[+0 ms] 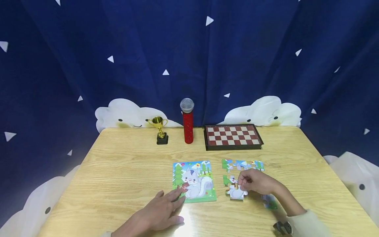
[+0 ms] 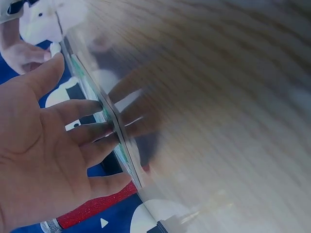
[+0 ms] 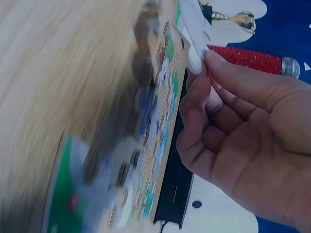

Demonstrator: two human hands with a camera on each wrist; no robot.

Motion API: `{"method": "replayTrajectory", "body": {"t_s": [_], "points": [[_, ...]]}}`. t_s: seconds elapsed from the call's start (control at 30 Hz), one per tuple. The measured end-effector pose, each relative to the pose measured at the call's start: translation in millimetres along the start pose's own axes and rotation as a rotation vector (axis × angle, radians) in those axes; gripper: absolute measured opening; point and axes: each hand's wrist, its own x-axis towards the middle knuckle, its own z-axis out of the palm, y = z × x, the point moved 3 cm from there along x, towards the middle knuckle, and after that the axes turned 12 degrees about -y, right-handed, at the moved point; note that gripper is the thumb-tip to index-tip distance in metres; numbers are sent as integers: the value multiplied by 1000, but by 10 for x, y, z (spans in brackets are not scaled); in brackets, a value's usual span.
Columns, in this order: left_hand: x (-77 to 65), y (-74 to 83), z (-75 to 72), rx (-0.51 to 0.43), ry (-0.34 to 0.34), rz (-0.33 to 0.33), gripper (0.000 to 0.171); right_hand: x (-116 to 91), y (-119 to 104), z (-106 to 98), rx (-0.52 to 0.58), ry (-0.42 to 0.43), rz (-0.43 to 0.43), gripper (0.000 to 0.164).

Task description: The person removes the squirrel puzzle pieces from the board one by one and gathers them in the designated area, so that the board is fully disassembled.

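My right hand [image 1: 257, 181] pinches a pale puzzle piece [image 1: 236, 193] between thumb and forefinger; in the right wrist view the piece [image 3: 194, 56] is raised off the table. Around it lie several loose puzzle pieces [image 1: 248, 165], a squirrel-face piece [image 1: 232, 179] and a green-edged corner piece [image 1: 270, 202]. To the left, a square squirrel picture board [image 1: 204, 187] lies flat. My left hand [image 1: 161, 210] rests with spread fingers on that board's lower left edge. The left wrist view shows this hand's palm side [image 2: 43, 131], its straight fingertips touching the board's rim.
Along the table's back stand a gold trophy cup [image 1: 160, 128] on a black base and a red microphone [image 1: 188, 121]. A checkered game board [image 1: 233, 135] lies to their right. Behind the wooden table [image 1: 124, 171] hangs a blue curtain [image 1: 148, 42] with white triangles and clouds.
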Motion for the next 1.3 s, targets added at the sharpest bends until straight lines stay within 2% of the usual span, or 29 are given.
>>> {"method": "replayTrajectory", "body": {"t_s": [0.3,0.5,0.77,1.03,1.17,1.3], "points": [[-2,8,-4,10,5,2,69,-197,169,-39,48,-31,61,6],[-7,11,-4,12,9,0,69,-252,282,-24,75,-32,89,5],[0,7,-2,19,15,-2,69,-247,301,43,24,5,150,5],[-1,2,-5,15,15,-3,68,-220,258,74,-64,64,253,11],[1,0,-3,4,10,-8,68,-173,204,47,-116,75,236,11],[0,0,-3,-8,7,-9,68,-68,108,15,-169,71,177,11]]}}
